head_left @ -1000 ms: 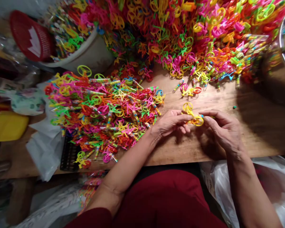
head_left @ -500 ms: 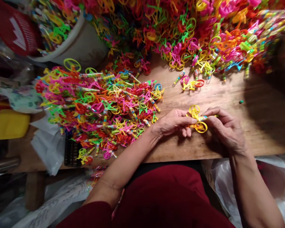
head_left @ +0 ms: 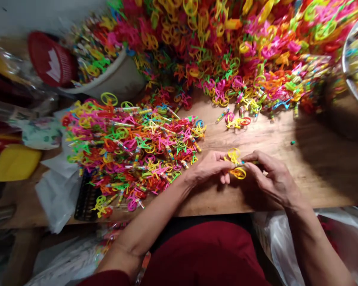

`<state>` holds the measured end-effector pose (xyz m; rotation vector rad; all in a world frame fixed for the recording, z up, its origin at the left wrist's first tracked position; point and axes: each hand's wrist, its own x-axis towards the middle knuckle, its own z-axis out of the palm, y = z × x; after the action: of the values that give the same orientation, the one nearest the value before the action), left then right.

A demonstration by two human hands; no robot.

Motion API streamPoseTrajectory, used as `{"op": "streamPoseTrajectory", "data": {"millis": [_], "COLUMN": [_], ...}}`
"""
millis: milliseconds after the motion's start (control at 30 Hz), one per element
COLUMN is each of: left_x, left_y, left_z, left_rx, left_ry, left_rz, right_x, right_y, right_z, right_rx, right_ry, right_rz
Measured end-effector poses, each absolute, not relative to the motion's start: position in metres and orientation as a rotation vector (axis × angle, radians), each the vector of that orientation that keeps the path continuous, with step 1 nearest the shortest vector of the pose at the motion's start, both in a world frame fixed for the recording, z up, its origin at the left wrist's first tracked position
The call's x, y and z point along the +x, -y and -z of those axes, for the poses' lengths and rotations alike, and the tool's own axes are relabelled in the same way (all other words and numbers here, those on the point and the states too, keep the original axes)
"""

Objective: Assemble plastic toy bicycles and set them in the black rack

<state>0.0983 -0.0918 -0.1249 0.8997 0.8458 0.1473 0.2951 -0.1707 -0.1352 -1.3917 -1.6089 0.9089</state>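
Above the wooden table, my left hand (head_left: 209,166) pinches a small yellow plastic toy with wheel-like rings (head_left: 234,153) between thumb and fingers. A yellow-orange ring (head_left: 238,173) shows just under it, perhaps part of the same toy. From the toy a slim candy tube (head_left: 241,163) points to the right. My right hand (head_left: 273,176) is closed on the tube's far end with thumb and forefinger, hiding most of it. Left of my hands lies a heap of similar colourful toys with candy tubes (head_left: 143,145).
A large pile of loose plastic toys (head_left: 209,51) fills the back. At back left stands a pale bucket (head_left: 119,75) with a red basket (head_left: 52,59) in it. A metal-rimmed bowl (head_left: 346,65) is at right. A loose tube (head_left: 223,114) lies on the table (head_left: 322,174).
The view has shifted, bringing the bowl at right into sight. My hands stay together at the toy; less of the candy tube shows between them.
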Motion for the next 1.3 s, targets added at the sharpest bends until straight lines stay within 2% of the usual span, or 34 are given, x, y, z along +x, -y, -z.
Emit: {"op": "streamPoseTrajectory", "data": {"millis": [200, 300, 400, 467, 567, 667, 833, 933, 1067, 1300], "left_x": [0.044, 0.003, -0.024, -0.021, 0.021, 0.086, 0.149, 0.156, 0.153, 0.136], "left_y": [0.082, 0.069, 0.053, 0.044, 0.037, 0.038, 0.031, 0.021, 0.011, 0.015], "left_z": [0.043, -0.004, -0.022, -0.010, 0.033, 0.079, 0.122, 0.134, 0.141, 0.113], "left_rx": [1.332, 1.719, 2.148, 2.419, 2.659, 2.716, 2.703, 2.705, 2.646, 2.138], "left_ry": [-1.247, -1.684, -2.213, -2.324, -1.907, -1.451, -1.372, -1.330, -1.284, -1.303], "left_rz": [-0.193, -0.194, -0.064, -0.208, -0.527, -0.438, -0.385, -0.302, -0.289, -0.684], "right_x": [0.270, 0.278, 0.294, 0.303, 0.314, 0.329, 0.361, 0.372, 0.380, 0.370], "right_y": [0.160, 0.163, 0.169, 0.170, 0.166, 0.157, 0.127, 0.098, 0.066, 0.089], "right_z": [0.124, 0.128, 0.141, 0.150, 0.160, 0.164, 0.163, 0.163, 0.168, 0.158], "right_rx": [-1.231, -1.339, -1.476, -1.531, -1.641, -1.803, -2.018, -2.134, -2.316, -2.266], "right_ry": [1.458, 1.458, 1.430, 1.425, 1.424, 1.386, 1.436, 1.437, 1.374, 1.387], "right_rz": [-1.051, -0.950, -0.852, -0.787, -0.536, -0.182, 0.239, 0.266, 0.106, 0.106]}}
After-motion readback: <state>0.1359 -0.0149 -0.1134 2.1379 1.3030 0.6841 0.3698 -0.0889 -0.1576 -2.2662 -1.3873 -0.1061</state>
